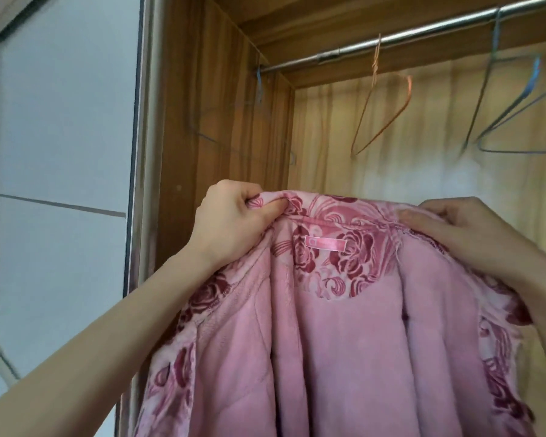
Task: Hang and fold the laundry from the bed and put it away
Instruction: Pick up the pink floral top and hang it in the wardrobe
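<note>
The fingers of the left hand (230, 216) and right hand (467, 228) curl around the shoulders of the pink robe (338, 310), collar stretched level between them, while above, nearer the right hand, the copper hanger (388, 111) waits on the rail (423, 34).
</note>
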Available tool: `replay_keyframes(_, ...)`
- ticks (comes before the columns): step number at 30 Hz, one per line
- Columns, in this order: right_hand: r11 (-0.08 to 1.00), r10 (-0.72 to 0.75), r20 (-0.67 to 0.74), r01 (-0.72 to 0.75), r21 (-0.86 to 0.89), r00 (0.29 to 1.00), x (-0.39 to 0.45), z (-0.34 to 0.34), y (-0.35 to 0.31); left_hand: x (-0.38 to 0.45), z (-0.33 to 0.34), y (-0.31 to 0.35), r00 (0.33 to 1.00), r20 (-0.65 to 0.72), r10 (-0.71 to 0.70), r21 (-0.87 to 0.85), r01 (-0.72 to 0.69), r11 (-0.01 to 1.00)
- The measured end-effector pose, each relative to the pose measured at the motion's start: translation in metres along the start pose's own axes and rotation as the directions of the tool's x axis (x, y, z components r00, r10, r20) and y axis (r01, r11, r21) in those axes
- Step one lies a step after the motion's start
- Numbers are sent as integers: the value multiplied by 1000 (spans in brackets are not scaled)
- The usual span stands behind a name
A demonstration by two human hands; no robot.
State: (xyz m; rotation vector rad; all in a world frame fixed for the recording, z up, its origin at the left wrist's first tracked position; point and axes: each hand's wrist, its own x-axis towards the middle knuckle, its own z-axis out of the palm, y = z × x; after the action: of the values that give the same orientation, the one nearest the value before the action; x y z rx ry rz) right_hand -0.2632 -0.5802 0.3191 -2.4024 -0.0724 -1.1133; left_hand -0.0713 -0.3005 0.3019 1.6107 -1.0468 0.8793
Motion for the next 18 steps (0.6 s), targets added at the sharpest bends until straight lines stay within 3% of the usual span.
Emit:
replay_keyframes(5, 958, 53, -68, -70, -279, 996, -8, -4, -5, 20, 16, -8, 997, 20, 81, 111, -83, 990)
replay_keyframes(8, 875, 107, -108, -145, -463, 988, -14, 0, -9, 30, 23, -13, 969, 55, 240, 271, -246, 931)
replay_keyframes(12, 835, 189, -124, -226, -502, 974, -19, 6, -15, 46, 27, -12, 915, 90, 394, 327, -401, 856)
replay_keyframes(15, 871, 260, -121, -287, -399, 958, -18, 11, -24, 57, 29, -10, 893, 98, 439, 321, -446, 835)
replay_keyframes(18, 954, 287, -275, -300, -6, 918, 3, 11, -51, 60, 34, -10, 889, 150, 434, 325, -459, 827)
